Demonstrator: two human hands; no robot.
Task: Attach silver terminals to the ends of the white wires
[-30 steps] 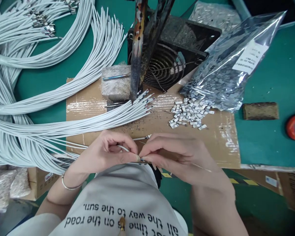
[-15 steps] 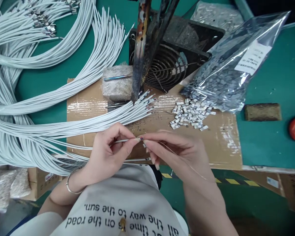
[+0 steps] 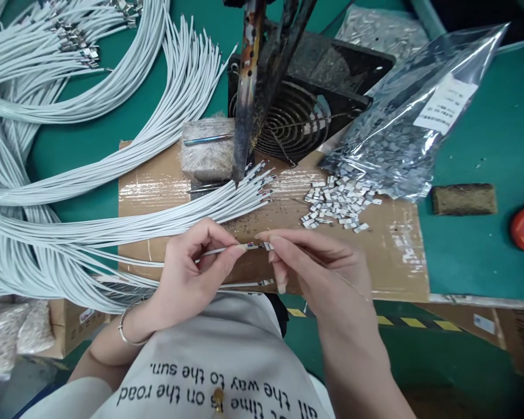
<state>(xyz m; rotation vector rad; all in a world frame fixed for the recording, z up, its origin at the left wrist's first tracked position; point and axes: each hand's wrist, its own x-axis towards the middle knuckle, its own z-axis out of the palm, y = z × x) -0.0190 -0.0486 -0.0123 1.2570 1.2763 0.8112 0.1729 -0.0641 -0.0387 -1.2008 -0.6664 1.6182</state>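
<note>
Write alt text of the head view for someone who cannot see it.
A person's left hand pinches a white cable near its tip, the right hand close by, over cardboard on a green table. Around them are more white cables, a pile of small parts, a clear bag and a dark fan.

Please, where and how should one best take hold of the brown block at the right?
Probably from above with the nearer right hand, if free, gripping the brown block at its middle, across the two long edges: it lies flat on the green table, longer from left to right, with nothing touching it.
</note>
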